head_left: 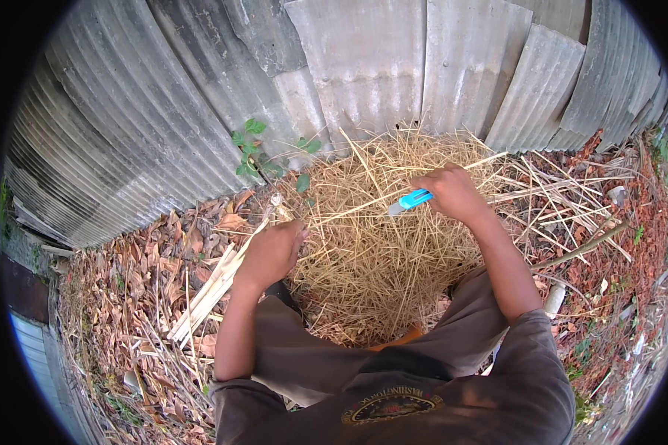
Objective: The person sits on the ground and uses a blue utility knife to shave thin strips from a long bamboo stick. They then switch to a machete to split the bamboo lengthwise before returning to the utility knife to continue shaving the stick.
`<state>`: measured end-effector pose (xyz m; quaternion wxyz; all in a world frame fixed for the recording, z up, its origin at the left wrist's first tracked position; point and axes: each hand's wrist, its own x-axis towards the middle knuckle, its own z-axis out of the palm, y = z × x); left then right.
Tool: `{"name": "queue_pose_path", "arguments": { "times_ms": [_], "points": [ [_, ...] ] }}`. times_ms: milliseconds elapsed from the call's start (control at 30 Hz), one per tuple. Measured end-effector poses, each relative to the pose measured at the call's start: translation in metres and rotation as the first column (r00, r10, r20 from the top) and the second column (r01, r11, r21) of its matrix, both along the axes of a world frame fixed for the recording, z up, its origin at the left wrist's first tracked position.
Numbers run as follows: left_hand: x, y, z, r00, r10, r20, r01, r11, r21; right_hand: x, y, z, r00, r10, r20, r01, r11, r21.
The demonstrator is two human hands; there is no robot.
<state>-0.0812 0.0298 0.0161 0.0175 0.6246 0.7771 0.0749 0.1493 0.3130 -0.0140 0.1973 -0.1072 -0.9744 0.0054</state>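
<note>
My right hand point(453, 194) is closed round a light-blue utility knife point(416, 199), its short grey blade pointing left. A thin pale plant stalk point(356, 211) stretches between my hands. It passes behind the knife and sticks out beyond my right hand towards the upper right. At the stalk's left end my left hand point(271, 254) has its fingers closed on it; the fingertips are partly hidden. Beside that hand lies a bundle of thicker pale strips point(214, 293). Below both hands a heap of straw-coloured shavings point(375, 263) covers the ground between my legs.
A grey corrugated metal fence point(371, 67) runs along the far side, with a green leafy plant point(251, 148) at its foot. More loose pale stalks point(564, 196) lie to the right, near a brown stick point(590, 245). Dry leaves point(152, 267) cover the ground on the left.
</note>
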Motion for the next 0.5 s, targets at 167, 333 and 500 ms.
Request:
{"name": "queue_pose_path", "arguments": {
  "times_ms": [167,333,500],
  "points": [
    [0.021,0.002,-0.047,0.648,0.027,0.761,-0.068,0.997,0.023,-0.005,0.0,0.0,0.943,-0.212,-0.255,0.179,0.973,-0.145],
    [0.06,0.016,-0.033,0.006,0.145,0.989,-0.239,0.961,-0.139,-0.016,-0.047,0.009,0.975,-0.212,-0.063,0.173,0.909,-0.379],
    [0.091,0.017,-0.019,-0.153,0.048,0.987,-0.319,0.943,-0.096,-0.028,-0.074,-0.015,0.994,0.032,-0.1,-0.062,0.946,-0.319]
  ]
}}
